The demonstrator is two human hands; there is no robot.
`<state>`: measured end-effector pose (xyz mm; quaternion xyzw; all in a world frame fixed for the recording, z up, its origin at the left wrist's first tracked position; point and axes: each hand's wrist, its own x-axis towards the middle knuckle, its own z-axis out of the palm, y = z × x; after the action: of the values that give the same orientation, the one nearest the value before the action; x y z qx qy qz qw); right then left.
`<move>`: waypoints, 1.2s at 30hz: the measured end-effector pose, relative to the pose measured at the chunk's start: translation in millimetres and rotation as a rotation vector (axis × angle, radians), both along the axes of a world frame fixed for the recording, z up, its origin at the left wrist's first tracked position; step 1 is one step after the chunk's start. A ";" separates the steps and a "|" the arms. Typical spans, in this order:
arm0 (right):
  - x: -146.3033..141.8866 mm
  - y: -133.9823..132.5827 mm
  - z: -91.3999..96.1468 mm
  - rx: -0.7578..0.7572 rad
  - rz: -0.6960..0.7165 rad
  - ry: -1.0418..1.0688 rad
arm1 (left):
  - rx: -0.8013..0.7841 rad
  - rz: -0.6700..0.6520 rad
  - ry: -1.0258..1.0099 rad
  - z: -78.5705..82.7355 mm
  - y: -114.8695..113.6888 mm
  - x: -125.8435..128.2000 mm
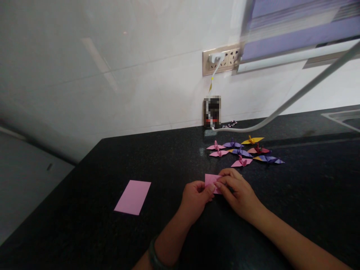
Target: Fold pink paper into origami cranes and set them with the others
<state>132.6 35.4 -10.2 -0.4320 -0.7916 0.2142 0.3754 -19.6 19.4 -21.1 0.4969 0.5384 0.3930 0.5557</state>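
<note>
A small folded piece of pink paper (210, 179) is pinched between my two hands over the dark countertop. My left hand (195, 198) grips its left and lower side, thumb on top. My right hand (239, 193) holds the right side, its fingertips covering that part of the paper. Just beyond my hands sit several folded paper cranes in pink, purple, yellow and red, among them a pink crane (242, 162) and a purple crane (268, 159). Off to the left, a pink sheet of paper (133, 197) lies flat.
Against the wall stands a phone-like upright object (212, 111), partly blurred out, with a white cable (264, 122) running right from it. A wall socket (221, 60) holds a white plug. The black countertop (92, 180) ends at a left edge; a sink-like rim (337, 119) is at right.
</note>
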 end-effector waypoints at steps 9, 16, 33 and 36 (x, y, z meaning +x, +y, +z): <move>0.4 1.1 -5.3 0.002 -0.054 -0.011 | 0.004 -0.002 0.091 1.9 0.4 0.7; -0.6 -1.1 -4.8 -0.044 -0.072 0.023 | 0.068 -0.014 0.144 -1.1 -0.6 -0.9; 0.5 -0.1 -4.2 0.007 -0.075 0.072 | 0.043 -0.028 0.110 -0.6 -1.3 1.3; 0.0 0.1 -4.2 -0.001 -0.065 0.067 | 0.061 -0.020 0.126 -3.2 -1.0 0.6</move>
<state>132.6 35.4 -14.3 -0.4503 -0.7640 0.2166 0.4082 -19.0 18.3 -24.3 0.5427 0.5552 0.3713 0.5092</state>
